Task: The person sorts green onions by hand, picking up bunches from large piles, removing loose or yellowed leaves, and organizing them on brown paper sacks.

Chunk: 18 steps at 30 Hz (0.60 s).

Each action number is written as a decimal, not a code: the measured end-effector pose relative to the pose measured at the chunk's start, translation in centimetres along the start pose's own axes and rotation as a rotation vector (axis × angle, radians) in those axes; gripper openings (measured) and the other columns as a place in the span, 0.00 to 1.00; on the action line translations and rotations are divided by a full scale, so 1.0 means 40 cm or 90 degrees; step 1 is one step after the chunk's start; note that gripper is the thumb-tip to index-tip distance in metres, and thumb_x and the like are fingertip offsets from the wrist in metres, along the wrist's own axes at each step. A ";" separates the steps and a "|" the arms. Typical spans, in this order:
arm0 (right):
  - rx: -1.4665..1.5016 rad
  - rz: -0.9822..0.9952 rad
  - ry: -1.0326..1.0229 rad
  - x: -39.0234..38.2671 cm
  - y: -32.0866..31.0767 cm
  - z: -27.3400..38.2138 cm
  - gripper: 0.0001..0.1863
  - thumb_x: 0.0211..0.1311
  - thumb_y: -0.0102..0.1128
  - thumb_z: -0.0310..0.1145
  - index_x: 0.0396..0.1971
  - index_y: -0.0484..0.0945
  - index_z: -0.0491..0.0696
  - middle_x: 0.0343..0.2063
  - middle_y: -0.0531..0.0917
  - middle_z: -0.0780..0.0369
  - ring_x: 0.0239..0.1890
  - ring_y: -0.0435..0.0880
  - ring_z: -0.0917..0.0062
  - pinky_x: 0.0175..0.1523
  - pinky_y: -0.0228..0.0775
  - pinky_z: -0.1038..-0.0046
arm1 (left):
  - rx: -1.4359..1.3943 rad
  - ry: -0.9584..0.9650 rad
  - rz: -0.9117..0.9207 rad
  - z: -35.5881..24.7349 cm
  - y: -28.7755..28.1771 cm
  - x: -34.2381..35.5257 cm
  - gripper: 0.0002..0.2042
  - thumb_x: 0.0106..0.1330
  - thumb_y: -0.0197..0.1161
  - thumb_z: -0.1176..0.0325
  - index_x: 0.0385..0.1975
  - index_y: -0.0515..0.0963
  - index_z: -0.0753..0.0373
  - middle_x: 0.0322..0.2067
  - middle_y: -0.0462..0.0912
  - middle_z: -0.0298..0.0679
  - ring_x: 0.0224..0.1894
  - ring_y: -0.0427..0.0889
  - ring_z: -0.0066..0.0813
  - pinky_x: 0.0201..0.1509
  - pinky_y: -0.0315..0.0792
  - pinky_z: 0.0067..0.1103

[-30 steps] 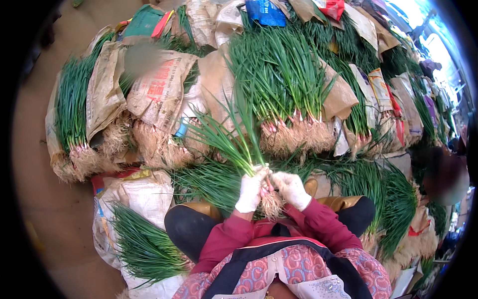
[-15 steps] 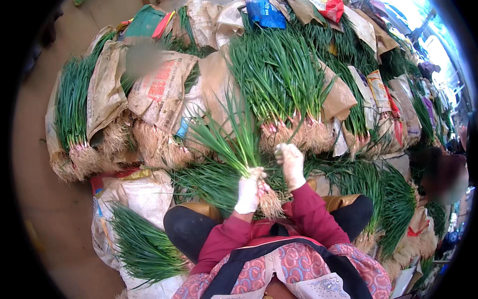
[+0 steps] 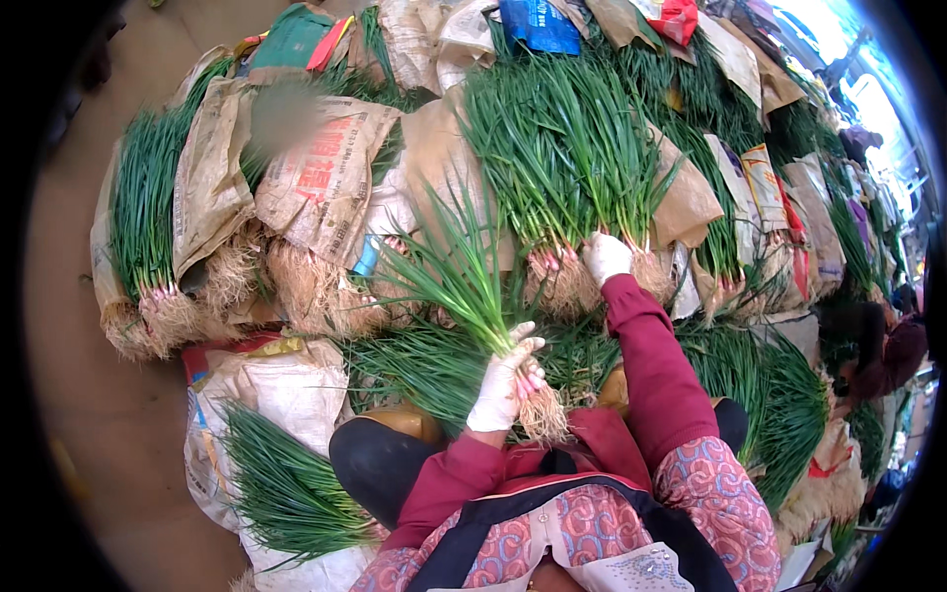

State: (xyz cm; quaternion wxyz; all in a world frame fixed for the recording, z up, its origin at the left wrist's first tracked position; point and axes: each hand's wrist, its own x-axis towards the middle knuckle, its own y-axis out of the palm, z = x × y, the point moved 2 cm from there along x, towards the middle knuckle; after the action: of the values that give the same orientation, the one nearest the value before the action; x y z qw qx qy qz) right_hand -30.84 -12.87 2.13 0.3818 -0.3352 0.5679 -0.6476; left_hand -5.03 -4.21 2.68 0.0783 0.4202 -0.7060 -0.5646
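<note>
Nearest you, to the left of your bent knee, a pile of green onions [image 3: 286, 483] lies across a white sack [image 3: 301, 385], leaves pointing far and left. Just beyond your lap, your gloved left hand [image 3: 509, 380] is clamped on a bunch of green onions [image 3: 469, 301], wrapped around it low, at the pale pink stems. From that grip the leaves fan out to the far left, while the bulbs and the tangle of roots [image 3: 543, 412] stick out on the near right side of your palm, hanging toward your lap. Under and left of the held bunch, more loose leaves [image 3: 409, 365] lie flat.

Farther off and to the right, your gloved right hand [image 3: 606, 259] is stretched out to the big stack of green onions [image 3: 567, 148], touching it where the stems meet the roots; you cannot tell from this view whether its fingers are closed on a stalk. Left of that stack, brown paper bags [image 3: 326, 178] cover other rooted bundles, and at the far edge sits a blue bag [image 3: 540, 25].
</note>
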 end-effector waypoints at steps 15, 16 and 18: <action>0.640 0.280 -0.025 -0.347 -0.008 0.132 0.17 0.63 0.50 0.45 0.26 0.77 0.46 0.19 0.79 0.61 0.22 0.77 0.75 0.26 0.66 0.74 | 0.094 -0.007 -0.063 0.045 -0.042 0.007 0.03 0.60 0.56 0.75 0.31 0.70 0.66 0.27 0.78 0.44 0.19 0.78 0.34 0.21 0.76 0.26; 0.835 0.439 0.064 -0.342 0.012 0.161 0.15 0.63 0.50 0.42 0.27 0.78 0.46 0.19 0.78 0.65 0.21 0.75 0.82 0.25 0.64 0.79 | 0.095 -0.007 -0.067 0.044 -0.044 0.000 0.03 0.60 0.56 0.75 0.32 0.70 0.66 0.28 0.78 0.44 0.20 0.79 0.34 0.22 0.76 0.26; 0.959 0.461 0.124 -0.351 -0.015 0.181 0.12 0.64 0.51 0.37 0.30 0.77 0.45 0.20 0.74 0.71 0.20 0.69 0.90 0.24 0.61 0.86 | 0.094 -0.007 -0.068 0.033 -0.031 -0.007 0.04 0.60 0.56 0.76 0.32 0.70 0.65 0.29 0.78 0.44 0.23 0.80 0.33 0.24 0.77 0.28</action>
State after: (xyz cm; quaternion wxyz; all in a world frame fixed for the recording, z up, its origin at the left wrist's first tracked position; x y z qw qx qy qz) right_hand -17.80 -4.01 3.64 0.6368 0.2696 0.0867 -0.7171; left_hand -4.98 -3.06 1.24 0.0133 0.4587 -0.7230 -0.5164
